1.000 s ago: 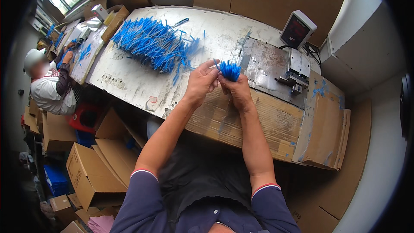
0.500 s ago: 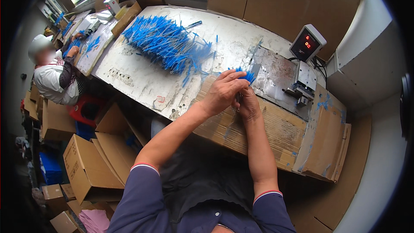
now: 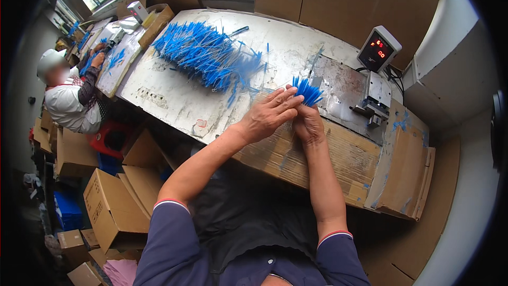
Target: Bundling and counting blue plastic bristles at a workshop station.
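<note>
One bristly, spiky blue bundle (image 3: 309,93)

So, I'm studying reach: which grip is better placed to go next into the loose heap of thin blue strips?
Probably the left grip: it is nearer the heap and its fingers look extended, while the right grip holds a bunched blue strip bundle.

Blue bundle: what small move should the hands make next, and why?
Perhaps pat the blue bundle level with the left hand: its tips fan out, the right hand grips its near end, and the left fingers lie extended beside it.
</note>
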`<state>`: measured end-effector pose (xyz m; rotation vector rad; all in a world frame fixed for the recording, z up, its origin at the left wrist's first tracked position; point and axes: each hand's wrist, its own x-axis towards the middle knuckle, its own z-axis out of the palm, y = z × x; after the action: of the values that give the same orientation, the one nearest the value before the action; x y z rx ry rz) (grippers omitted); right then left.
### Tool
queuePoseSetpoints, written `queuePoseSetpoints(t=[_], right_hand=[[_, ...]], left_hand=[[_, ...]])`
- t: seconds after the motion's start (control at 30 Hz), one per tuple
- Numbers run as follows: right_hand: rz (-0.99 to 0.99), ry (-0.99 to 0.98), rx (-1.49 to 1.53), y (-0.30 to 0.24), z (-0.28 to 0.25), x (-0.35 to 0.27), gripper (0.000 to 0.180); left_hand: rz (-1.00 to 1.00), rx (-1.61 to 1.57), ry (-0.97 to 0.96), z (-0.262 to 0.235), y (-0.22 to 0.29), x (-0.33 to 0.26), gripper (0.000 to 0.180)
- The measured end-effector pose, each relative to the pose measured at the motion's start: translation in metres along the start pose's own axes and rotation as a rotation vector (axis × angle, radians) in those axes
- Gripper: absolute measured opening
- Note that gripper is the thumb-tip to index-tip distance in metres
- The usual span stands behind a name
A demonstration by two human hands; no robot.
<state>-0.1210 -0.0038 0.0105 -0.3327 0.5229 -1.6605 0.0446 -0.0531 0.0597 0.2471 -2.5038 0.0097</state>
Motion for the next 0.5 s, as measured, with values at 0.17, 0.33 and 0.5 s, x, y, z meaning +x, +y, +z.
queuePoseSetpoints(t=[0.17,0.33,0.5], right_hand=[[-0.09,0.047,-0.156,-0.019,-0.017,0.004,0.035],[-0.048,-0.017,-0.219,-0.009,-0.006,0.001,0.018],[-0.16,0.067,-0.396,0.002,0.005,-0.001,0.014]], left_hand=[[-0.186,0.198,0.221,-0.028,-0.035,-0.022,0.019],[-0.373,0.469,0.103,-0.046,-0.092,-0.038,0.018],[-0.385,0.591,-0.194,-0.032,-0.12,-0.04,0.032]])
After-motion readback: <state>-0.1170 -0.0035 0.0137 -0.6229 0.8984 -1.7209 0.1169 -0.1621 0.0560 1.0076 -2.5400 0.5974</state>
